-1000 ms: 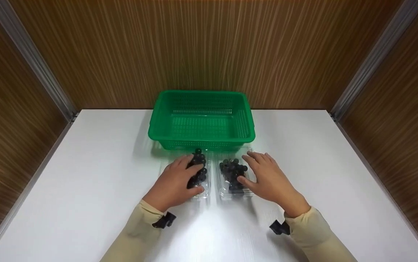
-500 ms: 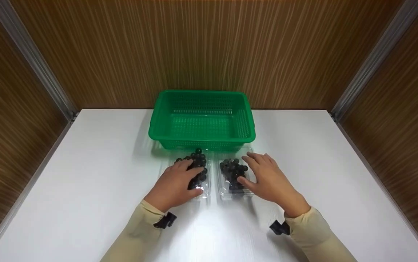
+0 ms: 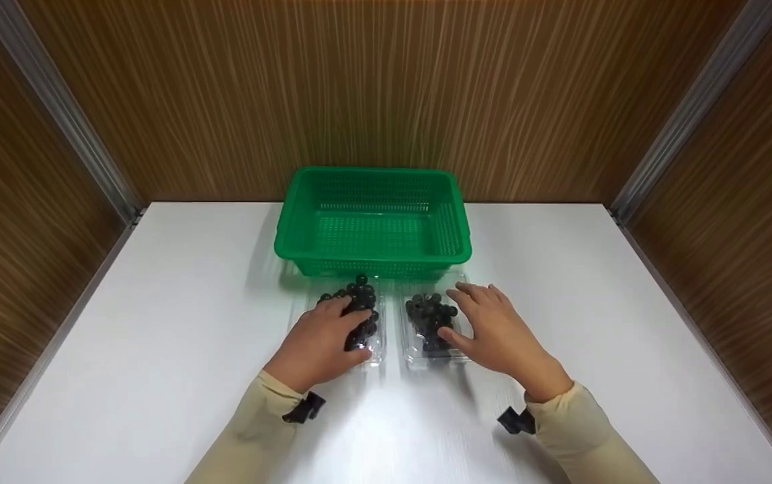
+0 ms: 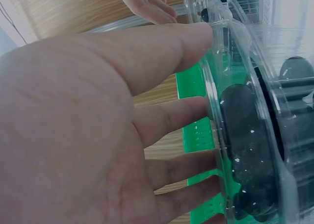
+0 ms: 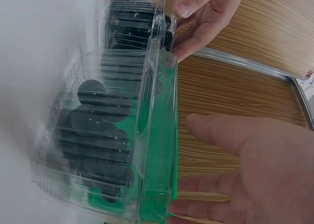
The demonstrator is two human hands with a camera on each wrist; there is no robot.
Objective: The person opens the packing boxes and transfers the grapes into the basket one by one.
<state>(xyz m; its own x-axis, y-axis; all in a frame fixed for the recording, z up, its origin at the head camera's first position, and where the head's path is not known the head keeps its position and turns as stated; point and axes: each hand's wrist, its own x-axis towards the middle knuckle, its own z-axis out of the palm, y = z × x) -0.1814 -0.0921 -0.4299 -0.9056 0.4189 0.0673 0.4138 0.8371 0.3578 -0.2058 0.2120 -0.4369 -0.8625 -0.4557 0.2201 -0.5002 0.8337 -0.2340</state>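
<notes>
Two clear plastic boxes of dark grapes lie side by side on the white table. Over the left box (image 3: 377, 357) my left hand (image 3: 318, 344) is spread, covering part of its grapes (image 3: 362, 296). In the left wrist view that hand's fingertips (image 4: 206, 160) meet the box's rim, fingers nearly straight. My right hand (image 3: 498, 331) hovers with spread fingers at the right side of the right box (image 3: 419, 358), whose grapes (image 3: 431, 312) show through the plastic. The right wrist view has the right hand's thumb (image 5: 211, 128) apart from that box, nothing in its grasp.
A green perforated plastic basket (image 3: 375, 257) stands right behind both boxes, with nothing inside. Wood-grain panels (image 3: 386, 94) rise at the back and both sides of the white table (image 3: 177, 302).
My left hand has drawn its fingers back a little, uncovering more grapes. The left box and its grapes have shifted slightly left. My right hand stays in place.
</notes>
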